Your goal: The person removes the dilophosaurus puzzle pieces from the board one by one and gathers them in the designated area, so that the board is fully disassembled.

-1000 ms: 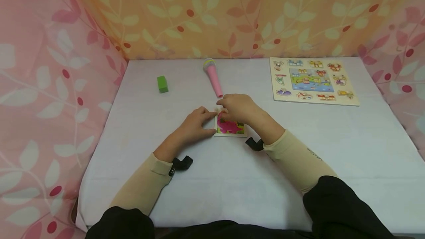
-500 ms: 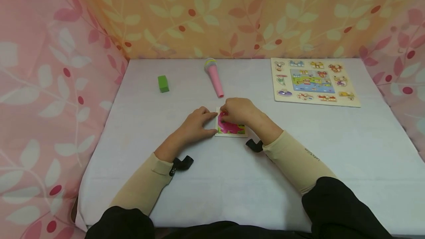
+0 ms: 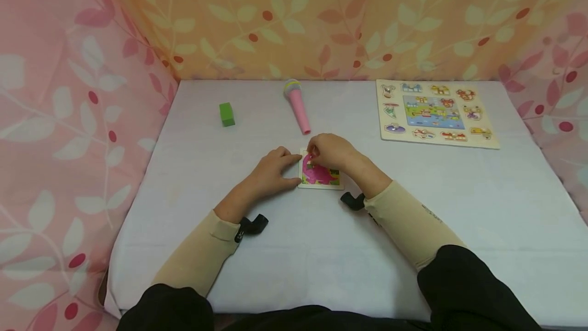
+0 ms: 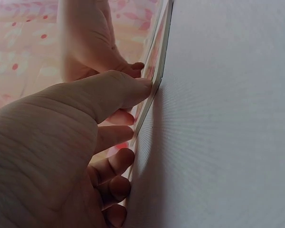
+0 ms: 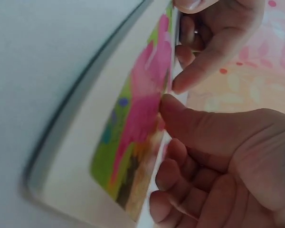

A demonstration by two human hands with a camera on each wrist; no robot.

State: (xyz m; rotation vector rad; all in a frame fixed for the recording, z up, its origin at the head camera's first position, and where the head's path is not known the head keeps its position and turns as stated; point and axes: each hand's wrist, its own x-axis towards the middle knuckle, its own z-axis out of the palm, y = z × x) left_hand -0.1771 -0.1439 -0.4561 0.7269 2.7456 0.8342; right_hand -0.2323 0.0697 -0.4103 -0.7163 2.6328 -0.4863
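A small square picture puzzle [image 3: 319, 175] lies flat on the table, showing a pink dinosaur on green inside a pale frame. My left hand [image 3: 273, 172] is at its left side, thumb at the near corner and forefinger at the far one. In the left wrist view that thumb [image 4: 137, 90] touches the frame's edge. From the right, my right hand [image 3: 333, 152] reaches over the far part of the picture, fingers curled and thumb tip down on it. A small puzzle piece [image 3: 310, 165] shows at its fingertips, mostly hidden by them. The right wrist view has that thumb [image 5: 173, 107] at the picture.
Beyond the hands lies a pink toy microphone [image 3: 299, 111]. A green block [image 3: 227, 115] sits at the back left. At the back right is a wooden peg puzzle board [image 3: 390, 136] with several pictured pieces. Flowered cloth [image 3: 257, 19] hangs along the back and both sides.
My right hand's raised forefinger has curled in toward the thumb over the picture, and the hand has moved slightly. The left hand stays at the puzzle's left edge.
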